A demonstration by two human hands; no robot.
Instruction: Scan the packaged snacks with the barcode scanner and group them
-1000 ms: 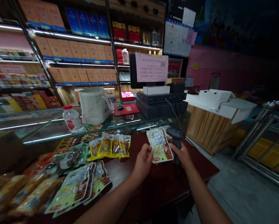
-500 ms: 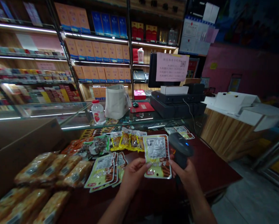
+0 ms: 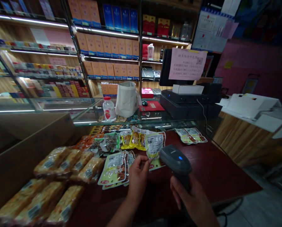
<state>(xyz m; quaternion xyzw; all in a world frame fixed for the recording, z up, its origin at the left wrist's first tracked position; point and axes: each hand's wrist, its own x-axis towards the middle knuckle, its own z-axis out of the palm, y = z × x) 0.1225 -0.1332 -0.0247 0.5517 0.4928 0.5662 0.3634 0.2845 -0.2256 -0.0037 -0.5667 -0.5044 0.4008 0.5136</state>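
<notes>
My left hand (image 3: 139, 171) pinches the lower left edge of a flat green-and-brown snack packet (image 3: 154, 145), held up off the table. In my right hand (image 3: 190, 192) is a dark handheld barcode scanner (image 3: 176, 159) with a blue light lit on top; its head covers the packet's lower right part. Just left of my left hand lies a small stack of matching snack packets (image 3: 114, 168). Behind the held packet are yellow-edged vacuum packs (image 3: 133, 139), with dark green-edged packs (image 3: 109, 142) beside them.
Wrapped bread loaves (image 3: 39, 201) fill the table's left side, beside a cardboard box (image 3: 32, 132). Two packets (image 3: 190, 135) lie at the back right. On the glass counter stand a bottle (image 3: 109, 109), a white bag (image 3: 126, 100) and a monitor (image 3: 166, 67) above a cash drawer.
My right hand has let go of the packet's right edge and now grips the scanner upright, its head over the packet. The view has shifted slightly left.
</notes>
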